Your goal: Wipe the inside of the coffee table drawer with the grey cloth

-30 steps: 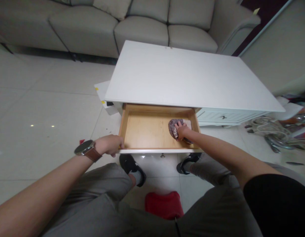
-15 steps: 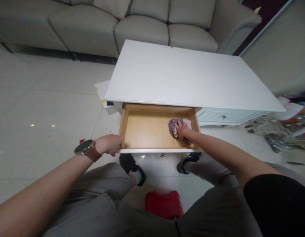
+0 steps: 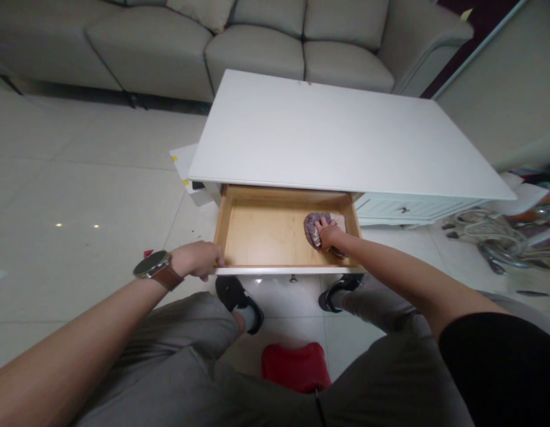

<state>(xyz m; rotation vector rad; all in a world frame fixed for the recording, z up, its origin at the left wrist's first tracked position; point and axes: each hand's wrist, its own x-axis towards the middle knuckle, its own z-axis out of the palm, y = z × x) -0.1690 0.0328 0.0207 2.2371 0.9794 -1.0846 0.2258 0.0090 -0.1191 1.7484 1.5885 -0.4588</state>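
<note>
A wooden drawer [image 3: 257, 234] is pulled out from the white coffee table [image 3: 341, 139]. Inside, at its right end, lies a bunched purple-brown and beige cloth [image 3: 311, 228]. My right hand [image 3: 328, 232] grips this cloth from above, pressing it against the drawer bottom. At the drawer's front left corner, my left hand [image 3: 199, 259] is closed on the edge, with its fingertips partly hidden. A watch with a brown strap [image 3: 155, 268] sits on my left wrist.
Behind the table runs a grey sofa [image 3: 257, 53]. A second, closed drawer [image 3: 401, 209] is to the right. Coiled cables [image 3: 479, 234] lie on the floor at the right, and a red stool [image 3: 295, 366] stands between my legs. A white box [image 3: 190, 172] is at the left.
</note>
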